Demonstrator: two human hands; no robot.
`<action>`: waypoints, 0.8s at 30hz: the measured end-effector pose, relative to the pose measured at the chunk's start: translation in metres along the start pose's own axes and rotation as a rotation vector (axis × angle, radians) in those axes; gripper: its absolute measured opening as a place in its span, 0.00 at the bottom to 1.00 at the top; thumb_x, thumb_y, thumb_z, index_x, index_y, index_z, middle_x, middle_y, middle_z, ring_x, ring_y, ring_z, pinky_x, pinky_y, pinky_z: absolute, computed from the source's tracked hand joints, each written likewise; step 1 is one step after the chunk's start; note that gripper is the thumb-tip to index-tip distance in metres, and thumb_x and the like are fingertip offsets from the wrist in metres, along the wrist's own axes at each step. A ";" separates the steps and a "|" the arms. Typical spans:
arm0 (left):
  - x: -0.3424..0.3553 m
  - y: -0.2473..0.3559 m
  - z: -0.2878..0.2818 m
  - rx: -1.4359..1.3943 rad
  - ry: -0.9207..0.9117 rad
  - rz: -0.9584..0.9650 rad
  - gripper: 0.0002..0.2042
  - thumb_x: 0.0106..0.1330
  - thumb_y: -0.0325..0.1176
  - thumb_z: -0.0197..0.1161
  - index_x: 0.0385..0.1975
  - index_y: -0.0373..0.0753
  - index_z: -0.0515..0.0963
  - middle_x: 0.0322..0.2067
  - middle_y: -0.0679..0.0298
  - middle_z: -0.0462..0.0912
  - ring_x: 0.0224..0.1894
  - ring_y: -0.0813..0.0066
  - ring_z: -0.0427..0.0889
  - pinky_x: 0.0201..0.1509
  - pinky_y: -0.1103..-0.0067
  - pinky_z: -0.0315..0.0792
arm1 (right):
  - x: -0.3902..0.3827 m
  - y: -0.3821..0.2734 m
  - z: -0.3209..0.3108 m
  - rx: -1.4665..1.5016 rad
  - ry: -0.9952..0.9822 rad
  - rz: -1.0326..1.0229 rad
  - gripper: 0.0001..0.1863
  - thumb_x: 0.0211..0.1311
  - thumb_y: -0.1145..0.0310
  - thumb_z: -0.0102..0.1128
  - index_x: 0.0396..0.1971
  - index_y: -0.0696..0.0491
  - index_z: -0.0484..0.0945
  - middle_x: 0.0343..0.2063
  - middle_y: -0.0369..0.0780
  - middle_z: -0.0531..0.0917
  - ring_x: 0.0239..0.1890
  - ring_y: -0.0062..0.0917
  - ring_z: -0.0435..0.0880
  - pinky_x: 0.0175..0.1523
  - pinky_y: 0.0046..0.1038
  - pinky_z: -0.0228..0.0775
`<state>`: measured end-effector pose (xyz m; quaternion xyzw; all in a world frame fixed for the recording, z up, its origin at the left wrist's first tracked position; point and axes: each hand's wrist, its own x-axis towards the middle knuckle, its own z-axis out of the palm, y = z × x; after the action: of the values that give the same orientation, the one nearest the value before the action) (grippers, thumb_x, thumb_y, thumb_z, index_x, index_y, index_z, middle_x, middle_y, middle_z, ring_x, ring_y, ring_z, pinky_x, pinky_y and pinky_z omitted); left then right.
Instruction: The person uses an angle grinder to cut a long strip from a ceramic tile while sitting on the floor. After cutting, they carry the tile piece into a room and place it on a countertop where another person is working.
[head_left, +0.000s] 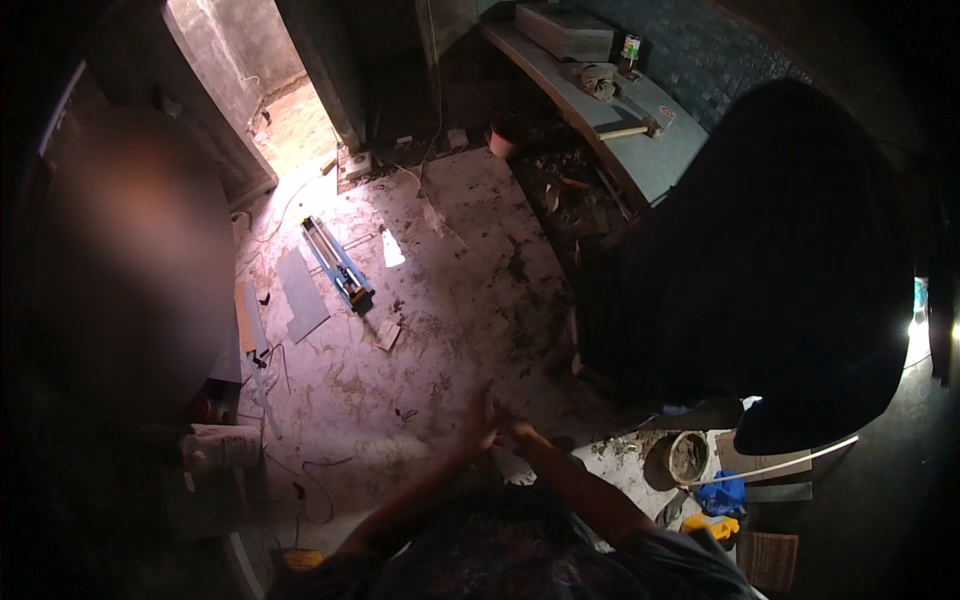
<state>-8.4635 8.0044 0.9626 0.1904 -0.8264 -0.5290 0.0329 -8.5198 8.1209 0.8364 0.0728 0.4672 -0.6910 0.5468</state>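
Note:
In front of my body, over the dirty pale floor [440, 290], my two forearms come together. My left hand [480, 425] and my right hand [514, 433] are side by side, touching or almost touching. Their fingers are dim and smeared, and I cannot make out anything held in them. Beyond them on the floor lie a small square tile piece [387, 335], a long blue manual tile cutter [338, 264] and a flat grey tile [302, 295] beside it.
A dark-clothed person [760, 260] stands close on my right; a blurred person [135, 270] is at left. Near my right are a mortar bucket [688, 458], a pale rod [800, 459], a blue bag [722, 493] and a yellow object [710, 526]. A hammer [632, 130] lies on the counter [660, 165].

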 end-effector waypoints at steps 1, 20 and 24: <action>-0.002 -0.032 -0.011 0.260 0.121 0.136 0.31 0.74 0.47 0.49 0.70 0.35 0.53 0.65 0.50 0.62 0.68 0.60 0.60 0.70 0.70 0.59 | 0.016 -0.002 0.060 -0.090 -0.079 0.006 0.31 0.63 0.67 0.56 0.66 0.56 0.61 0.65 0.47 0.65 0.66 0.39 0.66 0.64 0.41 0.64; -0.016 -0.204 -0.180 0.428 -0.359 -1.011 0.28 0.74 0.46 0.48 0.66 0.35 0.58 0.61 0.53 0.67 0.63 0.62 0.65 0.66 0.71 0.62 | -0.018 -0.392 0.356 -0.325 -1.317 -0.764 0.32 0.58 0.68 0.64 0.61 0.60 0.65 0.48 0.45 0.75 0.49 0.32 0.74 0.51 0.33 0.71; 0.045 -0.187 -0.213 0.362 -0.325 -1.044 0.27 0.73 0.47 0.49 0.65 0.35 0.59 0.60 0.53 0.67 0.63 0.62 0.66 0.65 0.70 0.62 | 0.053 -0.456 0.397 -0.247 -1.465 -0.735 0.32 0.57 0.68 0.65 0.60 0.60 0.66 0.45 0.44 0.77 0.46 0.31 0.76 0.49 0.32 0.72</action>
<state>-8.3987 7.7364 0.8834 0.4919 -0.6948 -0.3478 -0.3928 -8.7528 7.7807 1.2813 -0.6136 0.0593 -0.6419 0.4560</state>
